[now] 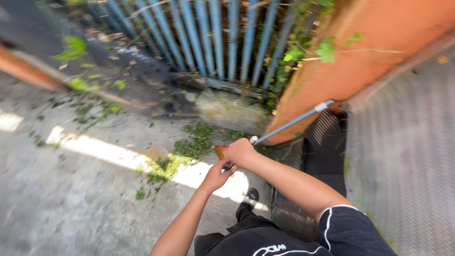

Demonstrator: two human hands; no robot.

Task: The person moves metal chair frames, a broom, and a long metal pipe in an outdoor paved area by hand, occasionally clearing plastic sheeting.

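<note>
Concrete yard by a blue fence — both hands, left (217, 175) and right (239, 150), apparently grip a broom (221, 152)

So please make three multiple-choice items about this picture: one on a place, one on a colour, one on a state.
1. Where does the pile of green leaves lie?
A. on the concrete ground, ahead of the hands
B. on the metal plate
C. on top of the fence

2. What colour are the fence bars?
A. red
B. blue
C. white

3. How is the broom handle held?
A. by no hand
B. by one hand only
C. by both hands

Answers: 1 A, the leaves lie on the grey ground before the fence; 2 B, the bars are blue; 3 C, the left hand and right hand both close on it.
</note>
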